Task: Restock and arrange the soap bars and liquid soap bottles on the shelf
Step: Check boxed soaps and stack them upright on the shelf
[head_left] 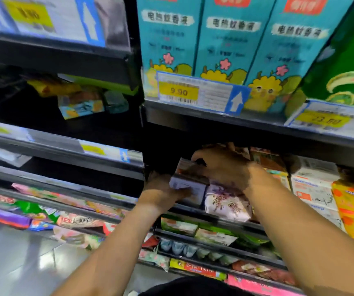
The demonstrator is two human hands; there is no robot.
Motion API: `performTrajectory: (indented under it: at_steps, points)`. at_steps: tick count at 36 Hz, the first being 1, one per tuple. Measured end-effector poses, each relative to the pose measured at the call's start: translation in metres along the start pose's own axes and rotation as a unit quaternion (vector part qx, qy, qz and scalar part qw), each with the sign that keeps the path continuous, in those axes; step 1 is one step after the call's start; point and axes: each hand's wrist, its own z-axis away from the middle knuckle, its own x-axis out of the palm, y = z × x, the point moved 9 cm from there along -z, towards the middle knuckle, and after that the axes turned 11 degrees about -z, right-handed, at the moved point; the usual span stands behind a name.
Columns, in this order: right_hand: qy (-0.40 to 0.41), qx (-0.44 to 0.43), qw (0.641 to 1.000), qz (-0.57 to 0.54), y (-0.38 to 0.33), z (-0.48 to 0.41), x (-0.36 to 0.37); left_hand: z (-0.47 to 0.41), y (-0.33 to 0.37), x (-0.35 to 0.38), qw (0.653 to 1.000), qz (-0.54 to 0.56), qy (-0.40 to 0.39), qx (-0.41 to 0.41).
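Store shelving, dark and crowded, fills my view. My left hand [167, 189] and right hand [223, 165] both have a closed grip on a soap box [190, 180], held at the left end of the shelf [225, 212], touching a floral soap pack [227, 201]. I judge restocking partway: that row looks filled to the right, this box not yet seated, no bottles seen. Tags [179, 91] read 9.90 and 23.80; the box print is too blurred.
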Motion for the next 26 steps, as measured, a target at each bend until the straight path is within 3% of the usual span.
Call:
performTrajectory:
  at_steps: [2,5,9,13,18,22,26]
  points:
    - [-0.06,0.036,0.997,0.03,0.006,-0.008,0.013,-0.003,-0.003,0.0,0.999,0.037,0.016,0.002]
    - [-0.127,0.083,0.987,0.052,0.011,-0.013,0.025,-0.004,-0.001,0.007,0.998,-0.055,-0.016,0.018]
    - [-0.166,0.126,0.978,-0.019,0.017,-0.017,0.033,-0.008,-0.009,0.012,0.997,-0.074,-0.02,-0.001]
    - [-0.171,0.193,0.945,-0.201,0.03,-0.017,0.052,-0.013,-0.016,0.017,0.997,-0.075,-0.016,0.002]
    - [-0.158,0.193,0.939,-0.237,0.035,-0.019,0.057,-0.011,-0.022,0.017,0.999,-0.038,0.001,0.001]
    - [-0.149,0.175,0.939,-0.257,0.03,-0.021,0.054,-0.014,-0.033,0.045,0.994,0.1,-0.042,-0.026]
    - [-0.15,0.181,0.937,-0.259,0.027,-0.022,0.054,-0.006,-0.026,0.032,0.998,0.069,0.011,-0.01]
